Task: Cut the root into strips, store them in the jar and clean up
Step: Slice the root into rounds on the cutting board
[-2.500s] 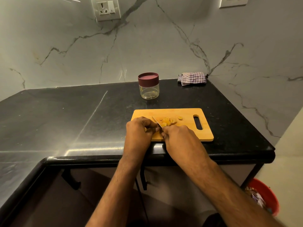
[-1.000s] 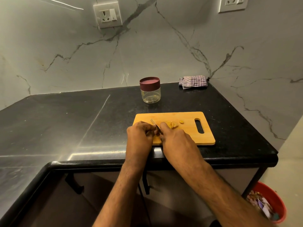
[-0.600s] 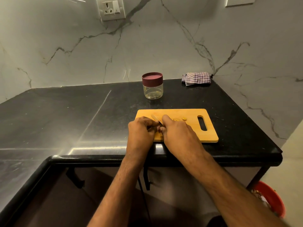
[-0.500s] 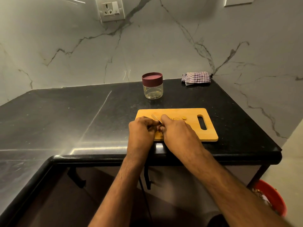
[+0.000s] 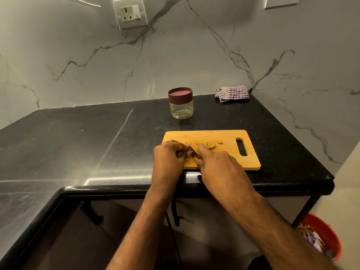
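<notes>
Since the prior frames the knife (image 5: 191,150) has drawn back toward the left hand (image 5: 169,155), exposing more cut slices (image 5: 206,144); slicing judged ongoing; right hand (image 5: 215,164) grasps the knife handle; left fingers curl, pinching the root, itself mostly hidden, on the cutting board (image 5: 224,136); beyond, the jar (image 5: 181,103) stands lidded, empty; cloth (image 5: 232,93) at the wall.

R hand (image 5: 216,162) sits lower on the board (image 5: 229,136) vs 0.5 s ago, index no longer over the slices (image 5: 207,144); more cut rounds show beyond the knuckles; knife (image 5: 191,150) blade more exposed btwn the hands; L hand (image 5: 168,154) grip looks same-ish, can't tell more.
</notes>
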`<state>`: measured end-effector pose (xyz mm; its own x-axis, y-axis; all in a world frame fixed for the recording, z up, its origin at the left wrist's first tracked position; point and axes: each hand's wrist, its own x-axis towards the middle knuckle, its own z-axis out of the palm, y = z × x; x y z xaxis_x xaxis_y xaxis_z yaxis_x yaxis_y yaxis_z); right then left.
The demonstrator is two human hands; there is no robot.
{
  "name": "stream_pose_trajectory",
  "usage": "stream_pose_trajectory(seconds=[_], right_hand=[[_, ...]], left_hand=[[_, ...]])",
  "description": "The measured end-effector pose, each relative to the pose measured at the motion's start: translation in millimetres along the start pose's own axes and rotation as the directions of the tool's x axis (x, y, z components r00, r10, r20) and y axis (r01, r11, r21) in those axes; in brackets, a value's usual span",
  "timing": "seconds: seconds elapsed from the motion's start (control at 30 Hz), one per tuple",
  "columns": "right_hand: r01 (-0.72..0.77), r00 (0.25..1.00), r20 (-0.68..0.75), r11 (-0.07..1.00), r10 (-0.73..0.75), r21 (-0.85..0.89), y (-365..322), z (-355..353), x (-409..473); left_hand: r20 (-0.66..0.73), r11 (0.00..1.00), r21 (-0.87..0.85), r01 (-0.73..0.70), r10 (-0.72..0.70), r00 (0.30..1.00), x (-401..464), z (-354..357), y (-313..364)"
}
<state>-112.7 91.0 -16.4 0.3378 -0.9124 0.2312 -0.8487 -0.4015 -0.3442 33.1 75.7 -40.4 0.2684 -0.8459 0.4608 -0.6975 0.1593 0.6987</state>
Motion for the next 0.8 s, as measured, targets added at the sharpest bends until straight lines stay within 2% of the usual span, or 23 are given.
stream_pose_trajectory(seconds=[0.33,0.57,0.8], right_hand=[[-0.012,0.997,0.078,1.0,0.012,-0.002,-2.5,-1.3,10.6],[0.009,1.0,0.024,1.0,-0.009,-0.013,8.1,-6.1,-31.5],[0.012,1.0,-0.017,0.999,-0.013,-0.033,14.3,-10.7,-11.3]], left_hand=[[-0.006,1.0,-0.003,0.023,-0.023,1.0,0.8,1.1,1.6],[-0.012,0.999,0.054,0.001,0.0,1.0,0.2,0.3,2.8],[-0.048,0.999,0.024,0.041,-0.04,0.998,-3.7,0.7,4.6]])
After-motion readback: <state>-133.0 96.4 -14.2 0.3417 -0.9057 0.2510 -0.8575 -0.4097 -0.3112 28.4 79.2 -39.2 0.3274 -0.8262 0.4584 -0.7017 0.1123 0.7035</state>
